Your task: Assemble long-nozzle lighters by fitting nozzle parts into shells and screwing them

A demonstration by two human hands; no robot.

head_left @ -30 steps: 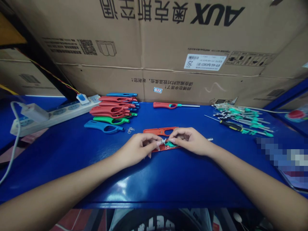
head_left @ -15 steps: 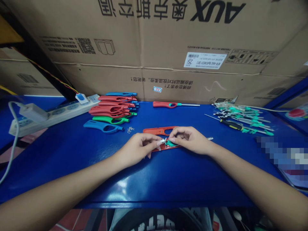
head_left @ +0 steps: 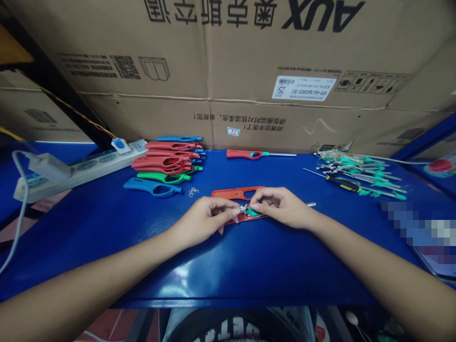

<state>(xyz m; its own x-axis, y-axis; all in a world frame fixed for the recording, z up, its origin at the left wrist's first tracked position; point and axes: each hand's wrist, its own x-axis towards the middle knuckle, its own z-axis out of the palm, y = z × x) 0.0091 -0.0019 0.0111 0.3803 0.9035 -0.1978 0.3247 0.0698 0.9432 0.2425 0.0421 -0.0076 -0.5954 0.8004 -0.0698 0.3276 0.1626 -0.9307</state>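
Observation:
In the middle of the blue table lies a red lighter shell half (head_left: 249, 217), its open side facing up. My left hand (head_left: 210, 218) is closed at its left end, thumb and fingers pinching a small whitish lighter part (head_left: 242, 209). My right hand (head_left: 281, 207) is closed over the other end, fingertips on the green trigger piece (head_left: 253, 212) inside the shell. A metal lighter tube (head_left: 311, 204) sticks out beyond my right hand. Just behind lies the matching orange-red shell half (head_left: 231, 194), partly covered by my right fingers.
Red, green and blue lighter shells (head_left: 162, 164) are stacked at the left, with small screws (head_left: 193, 192) beside them. A red lighter (head_left: 261, 155) lies at the back. On the right are a screwdriver (head_left: 342, 184) and several tube assemblies (head_left: 377, 178). A power strip (head_left: 96, 164) and cardboard box (head_left: 242, 61) border the table.

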